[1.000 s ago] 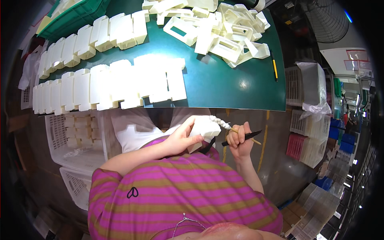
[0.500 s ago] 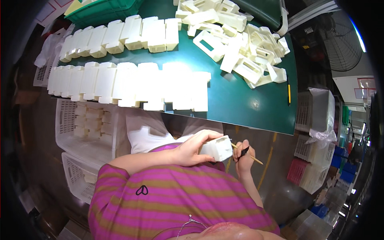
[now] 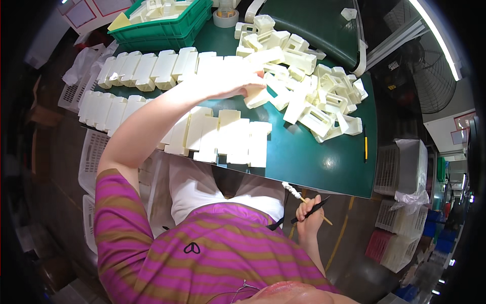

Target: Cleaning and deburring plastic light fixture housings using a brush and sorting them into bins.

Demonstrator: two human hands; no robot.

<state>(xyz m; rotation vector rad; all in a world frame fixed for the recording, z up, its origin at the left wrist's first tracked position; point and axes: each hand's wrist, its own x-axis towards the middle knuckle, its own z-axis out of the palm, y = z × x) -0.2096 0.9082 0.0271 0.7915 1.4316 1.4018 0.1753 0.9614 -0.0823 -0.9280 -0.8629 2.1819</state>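
Observation:
My left hand (image 3: 242,83) reaches over the table, at the right end of the back row of white plastic housings (image 3: 164,68). Its fingers are closed on a white plastic housing (image 3: 256,98) beside the loose pile; glare washes out part of the hand. Below the table's front edge, my right hand (image 3: 310,215) grips a thin wooden stick (image 3: 328,221) whose upper end is wrapped in white material (image 3: 291,190). The same hand holds a slim black pointed tool (image 3: 318,206), its exact kind unclear. A front row of housings (image 3: 228,137) stands along the near edge.
A heap of loose white plastic parts (image 3: 324,101) covers the table's right back. Green crates (image 3: 167,28) with parts and a tape roll (image 3: 226,19) stand behind. A yellow pen-like tool (image 3: 365,147) lies at the right edge. White baskets (image 3: 93,157) stand below left.
My left hand has moved from my lap up and forward to the back row, with a white housing. My right hand stays low with the stick, whose wrapped end now shows. The view has shifted.

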